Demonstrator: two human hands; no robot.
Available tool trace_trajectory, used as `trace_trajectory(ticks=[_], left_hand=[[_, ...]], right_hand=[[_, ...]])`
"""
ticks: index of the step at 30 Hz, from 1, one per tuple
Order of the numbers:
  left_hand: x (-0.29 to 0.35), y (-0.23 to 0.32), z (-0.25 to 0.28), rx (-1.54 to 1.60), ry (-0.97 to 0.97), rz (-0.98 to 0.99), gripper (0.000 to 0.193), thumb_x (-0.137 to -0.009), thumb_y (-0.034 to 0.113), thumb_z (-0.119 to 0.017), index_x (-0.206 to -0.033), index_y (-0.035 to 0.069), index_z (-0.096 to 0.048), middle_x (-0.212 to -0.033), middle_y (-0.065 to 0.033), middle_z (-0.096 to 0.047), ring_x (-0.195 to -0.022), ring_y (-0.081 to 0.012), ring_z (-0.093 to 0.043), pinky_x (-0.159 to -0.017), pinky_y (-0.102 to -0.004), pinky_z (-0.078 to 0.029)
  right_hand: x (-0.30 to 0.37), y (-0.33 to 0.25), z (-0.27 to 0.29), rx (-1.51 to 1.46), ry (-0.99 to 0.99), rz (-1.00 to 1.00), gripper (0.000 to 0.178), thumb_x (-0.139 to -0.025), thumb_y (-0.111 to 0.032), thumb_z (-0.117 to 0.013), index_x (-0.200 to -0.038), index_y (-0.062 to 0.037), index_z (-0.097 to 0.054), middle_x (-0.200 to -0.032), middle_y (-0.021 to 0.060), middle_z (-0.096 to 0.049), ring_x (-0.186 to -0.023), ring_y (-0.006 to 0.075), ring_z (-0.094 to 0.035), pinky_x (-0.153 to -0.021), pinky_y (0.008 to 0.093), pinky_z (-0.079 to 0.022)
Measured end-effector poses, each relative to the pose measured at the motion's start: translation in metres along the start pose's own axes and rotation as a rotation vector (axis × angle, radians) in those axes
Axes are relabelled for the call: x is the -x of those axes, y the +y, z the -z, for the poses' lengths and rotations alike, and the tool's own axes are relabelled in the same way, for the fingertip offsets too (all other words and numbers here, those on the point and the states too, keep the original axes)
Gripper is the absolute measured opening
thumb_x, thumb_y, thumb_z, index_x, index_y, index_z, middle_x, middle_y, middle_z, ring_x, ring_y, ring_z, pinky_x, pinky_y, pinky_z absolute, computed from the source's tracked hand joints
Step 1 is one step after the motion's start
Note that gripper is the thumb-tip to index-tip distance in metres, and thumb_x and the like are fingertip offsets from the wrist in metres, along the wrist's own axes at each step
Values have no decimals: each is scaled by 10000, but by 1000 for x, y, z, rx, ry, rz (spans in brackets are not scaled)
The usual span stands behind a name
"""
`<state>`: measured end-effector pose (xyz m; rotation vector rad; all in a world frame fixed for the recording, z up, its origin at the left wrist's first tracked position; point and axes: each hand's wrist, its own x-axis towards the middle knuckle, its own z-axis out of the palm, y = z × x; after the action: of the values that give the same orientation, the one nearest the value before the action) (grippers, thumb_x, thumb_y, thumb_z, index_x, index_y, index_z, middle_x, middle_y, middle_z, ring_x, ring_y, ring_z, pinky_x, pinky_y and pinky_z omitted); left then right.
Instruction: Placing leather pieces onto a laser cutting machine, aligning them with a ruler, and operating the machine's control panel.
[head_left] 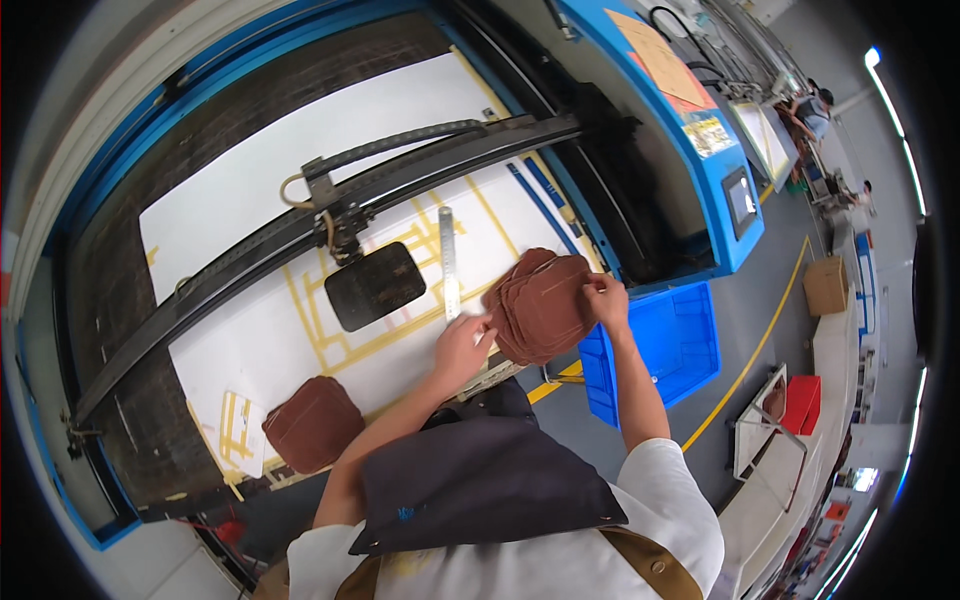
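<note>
A thick, uneven stack of reddish-brown rounded pieces (545, 308), fabric-like or leather-like with faint marked lines, lies at the near right edge of a white board (240, 330). My right hand (607, 302) pinches the stack's right edge between thumb and fingers. At its lower left edge, my left hand (463, 350) has its fingers bent in against the pieces; part of its grip is hidden. A smaller pile of the same brown pieces (313, 425) rests at the board's near left. Between the two stands a dark rounded rectangular patch (375, 287) in the board, bordered by yellow tape.
Across the blue-framed machine bed runs a black gantry (240, 250) carrying a tool head (343, 238). A steel ruler (449, 262) lies on the board. Below the machine's blue housing (690, 150), a blue crate (665, 345) sits at my right. Other people work far right.
</note>
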<state>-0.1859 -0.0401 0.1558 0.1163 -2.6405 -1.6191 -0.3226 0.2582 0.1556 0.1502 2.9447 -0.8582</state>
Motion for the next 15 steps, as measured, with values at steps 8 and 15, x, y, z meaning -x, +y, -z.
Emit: trace_trajectory(ticks=[8,15], left_hand=[[-96,35,-54,-329,-247,69,433,-870,349,-718,-1201,72,-676,-1110,-153,-615,-1052,-351,-605,-890,-465,-499],[-107,40,-74,-281,-156,11,254,-850,256,-723,-1028,74,-720,-1066,-111,-629,-1027,-336,-608,-855,-464,-519]], right_hand=[[4,60,11,-54,-28,-143,423,-837,-226,-698,-1202,-12,-697,-1050,182,-741,-981,278,-720,-868,350,-548],[11,63,14,-143,1,-155,404,-845,-227,-717,-1185,-9,-701,-1119,199,-724,-1073,314,-695,-931,369,-530]])
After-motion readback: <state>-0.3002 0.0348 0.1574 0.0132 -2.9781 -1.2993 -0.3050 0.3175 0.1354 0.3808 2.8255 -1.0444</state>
